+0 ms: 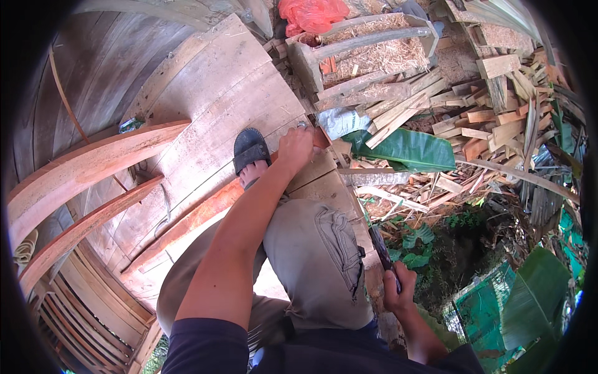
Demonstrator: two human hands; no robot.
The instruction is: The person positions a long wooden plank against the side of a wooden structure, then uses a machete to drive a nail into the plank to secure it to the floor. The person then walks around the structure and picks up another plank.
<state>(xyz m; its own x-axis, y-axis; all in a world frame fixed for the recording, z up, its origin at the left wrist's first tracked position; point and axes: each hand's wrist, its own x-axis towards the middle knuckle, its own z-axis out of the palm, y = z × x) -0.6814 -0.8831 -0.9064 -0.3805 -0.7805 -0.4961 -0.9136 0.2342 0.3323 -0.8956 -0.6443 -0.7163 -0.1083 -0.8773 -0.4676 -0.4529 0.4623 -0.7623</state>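
A reddish wooden plank (187, 232) lies slantwise across the board platform (205, 81), passing under my sandalled foot (252, 153). My left hand (296, 148) is closed over the plank's far end, close to the platform's right edge. To the lower right, beside my bent knee, my right hand (400, 285) grips the handle of a long dark-bladed tool (379, 245). Its blade points up and away along the platform's edge; whether it is a machete or a saw I cannot tell.
Past the right edge lie many wood offcuts (492, 134), a green leaf (417, 149) and a wooden trough of shavings (374, 56). A red plastic bag (313, 14) sits at the back. Curved planks (93, 153) and a slatted bench (87, 311) stand at left.
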